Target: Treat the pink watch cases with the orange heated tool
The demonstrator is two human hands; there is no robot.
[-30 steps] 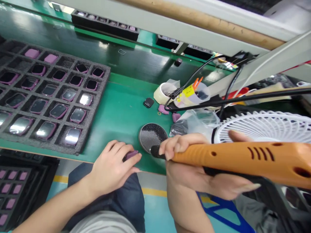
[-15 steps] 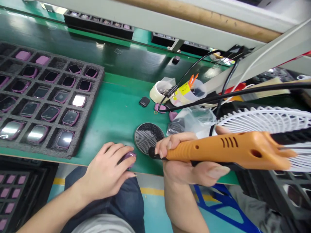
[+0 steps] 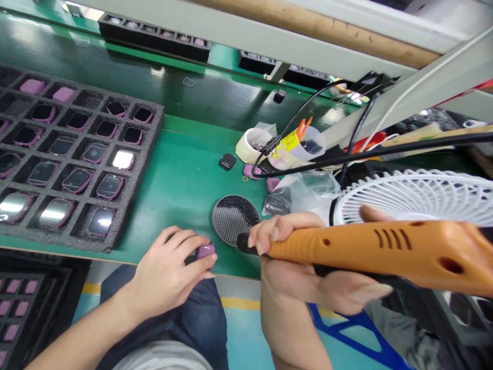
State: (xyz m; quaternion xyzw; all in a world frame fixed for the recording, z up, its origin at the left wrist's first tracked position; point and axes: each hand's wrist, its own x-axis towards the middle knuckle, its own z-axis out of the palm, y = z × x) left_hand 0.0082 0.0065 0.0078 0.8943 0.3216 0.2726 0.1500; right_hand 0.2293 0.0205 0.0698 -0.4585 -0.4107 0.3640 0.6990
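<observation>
My left hand (image 3: 173,275) rests at the front edge of the green table, its fingers closed around a small purple smartwatch case (image 3: 206,251). In my right hand (image 3: 304,257) is an orange handheld tool (image 3: 358,252) with vent slots, fingers wrapped round its ribbed part. The tool's black end (image 3: 246,242) points left, over or beside the rim of a round, dark perforated dish (image 3: 232,213); whether they touch I cannot tell. Left of my hands lies a grey foam tray (image 3: 133,192) with several purple-framed smartwatches in its compartments.
Behind the dish are a black watch-like piece (image 3: 227,162), a tape roll (image 3: 246,152), a clear cup (image 3: 306,149) and purple parts (image 3: 252,171). A black cable (image 3: 370,154) crosses above them. A white fan guard (image 3: 408,192) stands at right. A metal beam (image 3: 231,31) spans the back.
My right hand has moved slightly right, and the tool's rear end has swung toward the camera and down. The purple case shows more between my left fingers, its top face now visible.
</observation>
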